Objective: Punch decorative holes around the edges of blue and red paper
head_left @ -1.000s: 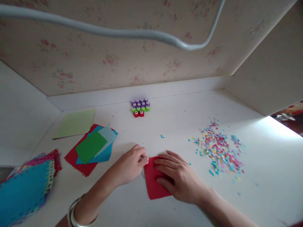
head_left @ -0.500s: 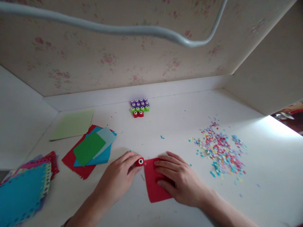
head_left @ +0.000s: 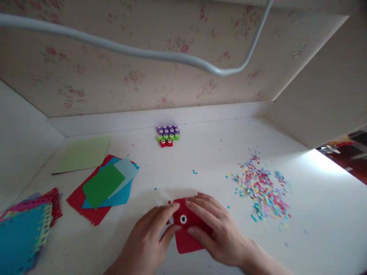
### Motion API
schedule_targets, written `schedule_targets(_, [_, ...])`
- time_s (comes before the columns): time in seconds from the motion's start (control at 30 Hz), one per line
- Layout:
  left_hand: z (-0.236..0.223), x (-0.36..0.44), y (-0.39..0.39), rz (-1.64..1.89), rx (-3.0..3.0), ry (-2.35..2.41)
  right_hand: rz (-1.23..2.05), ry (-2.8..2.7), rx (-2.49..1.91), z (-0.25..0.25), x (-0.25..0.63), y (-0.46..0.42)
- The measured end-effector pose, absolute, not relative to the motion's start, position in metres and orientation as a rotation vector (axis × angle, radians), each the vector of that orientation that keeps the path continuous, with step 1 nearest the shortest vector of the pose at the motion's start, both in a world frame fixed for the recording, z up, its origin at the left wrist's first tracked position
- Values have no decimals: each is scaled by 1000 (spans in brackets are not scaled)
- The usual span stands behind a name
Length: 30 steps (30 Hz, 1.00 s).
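Observation:
A small red craft punch (head_left: 183, 219) with a white button bearing a dark heart sits at the left part of a red paper sheet (head_left: 187, 244). My left hand (head_left: 153, 229) has its thumb and fingers closed around the punch's left side. From the right, my right hand (head_left: 215, 225) lies over the sheet, fingers stretched out and thumb apart, its tips close to the punch. Whether those tips touch the punch, I cannot tell. Tiny red bits show beside the left fingertips. Part of the sheet is hidden beneath my right hand.
Purple, green and red punches (head_left: 168, 133) stand grouped near the wall. Colored sheets (head_left: 104, 185) and a pale green stack (head_left: 82, 154) lie at left, with hole-edged sheets (head_left: 24, 236) nearer me. Confetti (head_left: 262, 187) is scattered at right. A white cable (head_left: 172, 56) crosses above.
My left hand has moved right, bringing the red punch from beside the sheet onto its left part. My right hand stays on the sheet, its fingertips now close to the punch.

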<state>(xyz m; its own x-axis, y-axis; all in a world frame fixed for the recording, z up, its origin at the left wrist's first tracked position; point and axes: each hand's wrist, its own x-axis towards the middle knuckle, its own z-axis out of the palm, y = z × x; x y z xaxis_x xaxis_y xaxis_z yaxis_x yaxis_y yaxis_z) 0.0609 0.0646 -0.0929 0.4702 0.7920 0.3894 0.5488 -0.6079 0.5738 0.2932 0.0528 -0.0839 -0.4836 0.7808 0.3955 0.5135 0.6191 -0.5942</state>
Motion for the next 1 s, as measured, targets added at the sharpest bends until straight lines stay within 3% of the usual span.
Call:
schedule_targets(0.23, [-99, 68, 59, 1007, 2418, 1114, 627, -2078, -990, -82, 290, 52])
schedule_targets(0.63, [-91, 74, 47, 772, 2677, 823, 315, -1420, -1835, -103, 351, 92])
schedule_targets(0.83, [-95, 71, 47, 793, 2656, 916, 131, -1531, -1954, -99, 370, 118])
schedule_targets(1.0, [-97, 69, 48, 812, 2614, 976, 138, -1883, -1754, -109, 377, 133])
